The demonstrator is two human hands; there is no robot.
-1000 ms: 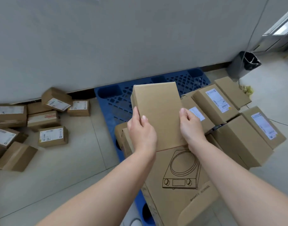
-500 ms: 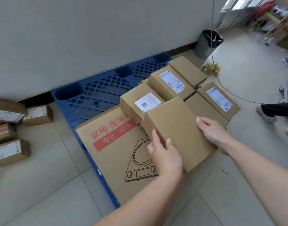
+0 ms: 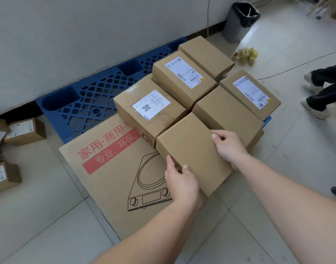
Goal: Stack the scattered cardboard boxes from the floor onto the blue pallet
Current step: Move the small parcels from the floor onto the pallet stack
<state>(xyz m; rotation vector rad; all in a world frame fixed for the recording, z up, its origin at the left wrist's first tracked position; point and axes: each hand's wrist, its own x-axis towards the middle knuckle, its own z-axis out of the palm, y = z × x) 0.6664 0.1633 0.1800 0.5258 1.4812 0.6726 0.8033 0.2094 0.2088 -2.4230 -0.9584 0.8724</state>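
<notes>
Plain box (image 3: 191, 149) at centre, over the printed carton (image 3: 110, 178) on the blue pallet (image 3: 91, 103), butted against the labelled box (image 3: 150, 109) at 11 o'clock, likely to keep rows tight. Left hand (image 3: 180, 180) grips its near corner, and right hand (image 3: 228, 145) grips its 3 o'clock edge. Underside hidden, so can't tell if it is seated. Floor boxes (image 3: 26, 130) at 9 o'clock are cut off.

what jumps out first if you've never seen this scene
The left hand and right hand grip a plain brown cardboard box at the centre, over a big flat carton printed with a red banner and a cooker drawing. Behind it, labelled brown boxes crowd the blue lattice plastic pallet by the grey wall.
</notes>
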